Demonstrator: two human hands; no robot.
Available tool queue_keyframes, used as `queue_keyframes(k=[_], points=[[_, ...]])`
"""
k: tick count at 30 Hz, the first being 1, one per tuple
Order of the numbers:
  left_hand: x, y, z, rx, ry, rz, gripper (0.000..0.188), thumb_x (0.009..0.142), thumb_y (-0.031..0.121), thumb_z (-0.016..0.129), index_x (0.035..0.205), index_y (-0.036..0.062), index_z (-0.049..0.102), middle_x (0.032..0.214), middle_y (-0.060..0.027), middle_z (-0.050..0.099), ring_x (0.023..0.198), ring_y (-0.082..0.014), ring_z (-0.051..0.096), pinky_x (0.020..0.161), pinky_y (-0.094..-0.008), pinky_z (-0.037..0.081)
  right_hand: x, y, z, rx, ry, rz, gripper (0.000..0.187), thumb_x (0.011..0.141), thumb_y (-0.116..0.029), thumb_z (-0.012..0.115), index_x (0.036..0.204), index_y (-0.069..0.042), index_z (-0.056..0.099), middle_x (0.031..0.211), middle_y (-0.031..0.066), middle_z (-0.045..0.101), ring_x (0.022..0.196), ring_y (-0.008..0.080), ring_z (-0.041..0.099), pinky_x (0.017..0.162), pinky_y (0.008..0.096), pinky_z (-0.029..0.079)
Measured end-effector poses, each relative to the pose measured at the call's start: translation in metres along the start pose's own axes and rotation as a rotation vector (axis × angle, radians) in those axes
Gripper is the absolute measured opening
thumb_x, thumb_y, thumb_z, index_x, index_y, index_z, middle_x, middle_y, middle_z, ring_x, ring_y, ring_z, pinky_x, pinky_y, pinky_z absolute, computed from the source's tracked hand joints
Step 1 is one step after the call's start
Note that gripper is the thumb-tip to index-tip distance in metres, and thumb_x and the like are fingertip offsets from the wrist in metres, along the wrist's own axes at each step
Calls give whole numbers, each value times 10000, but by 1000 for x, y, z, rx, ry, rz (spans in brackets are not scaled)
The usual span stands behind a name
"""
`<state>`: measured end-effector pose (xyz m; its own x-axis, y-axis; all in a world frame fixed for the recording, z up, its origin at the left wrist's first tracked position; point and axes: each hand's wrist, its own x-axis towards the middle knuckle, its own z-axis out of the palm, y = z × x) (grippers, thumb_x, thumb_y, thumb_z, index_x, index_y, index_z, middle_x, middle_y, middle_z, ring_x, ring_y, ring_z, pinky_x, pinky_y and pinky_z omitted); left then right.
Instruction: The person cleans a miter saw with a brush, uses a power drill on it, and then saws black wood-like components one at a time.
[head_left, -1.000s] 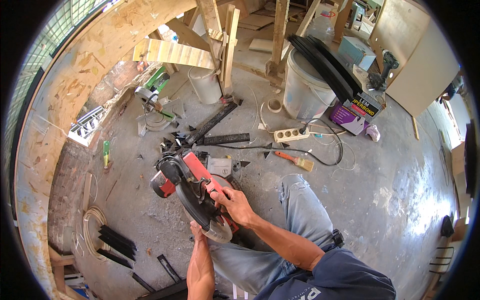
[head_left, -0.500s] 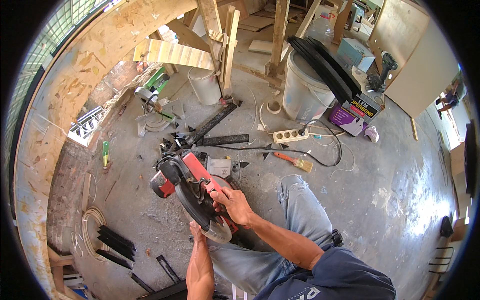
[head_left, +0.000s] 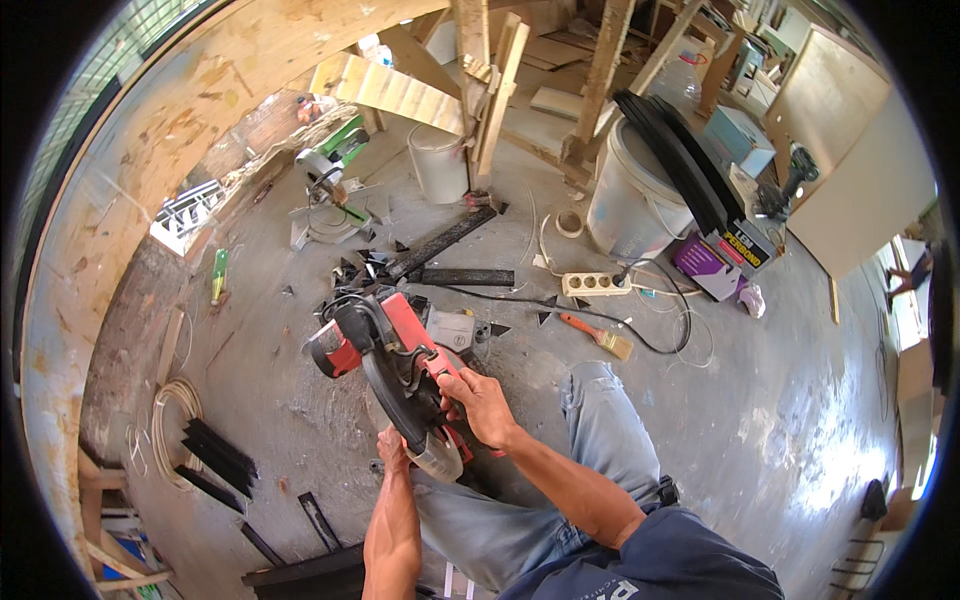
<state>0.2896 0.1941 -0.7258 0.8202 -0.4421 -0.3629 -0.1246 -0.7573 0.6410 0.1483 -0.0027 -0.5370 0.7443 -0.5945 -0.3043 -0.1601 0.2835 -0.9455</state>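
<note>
In front of me on the floor stands a red and black miter saw [head_left: 395, 365], its head lowered. My right hand [head_left: 478, 405] is closed around its red handle. Low on the saw's left side, my left hand [head_left: 393, 452] is bent in beside the clear blade guard [head_left: 438, 458]. The guard partly covers its fingers, and what they grip cannot be made out. Just beyond the saw lie black strips [head_left: 465, 277] and several small black triangular offcuts [head_left: 350, 275].
A power strip [head_left: 595, 284] with a black cable and a paintbrush [head_left: 598, 336] lie right of the saw. A white bucket [head_left: 635, 190] carries long black strips. Another saw with green parts [head_left: 335, 185] stands far left. Coiled cable [head_left: 165, 425] lies at left.
The view has shifted a little, so the surroundings sit farther right and lower at the top. Both hands stay at the saw, with no clear change in grip.
</note>
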Motion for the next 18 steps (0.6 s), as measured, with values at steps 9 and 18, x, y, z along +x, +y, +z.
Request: queue_keyframes(k=[9,18], points=[[0,2,5,112,41,-14,465,796,434,726,1063,60,656,997,-280,681,969,-494,647,817,-541,525,-2,-1,2,104,-4,12,477,965,-471,604,901,1,611,769,59,618,692,122,596,619,283,511],[-3,14,6,153,53,-67,355,763,223,694,1060,34,646,1018,-293,670,983,-492,639,850,-554,519,-4,0,0,174,-7,10,466,964,-478,609,901,-17,616,801,54,620,714,114,600,613,271,510]])
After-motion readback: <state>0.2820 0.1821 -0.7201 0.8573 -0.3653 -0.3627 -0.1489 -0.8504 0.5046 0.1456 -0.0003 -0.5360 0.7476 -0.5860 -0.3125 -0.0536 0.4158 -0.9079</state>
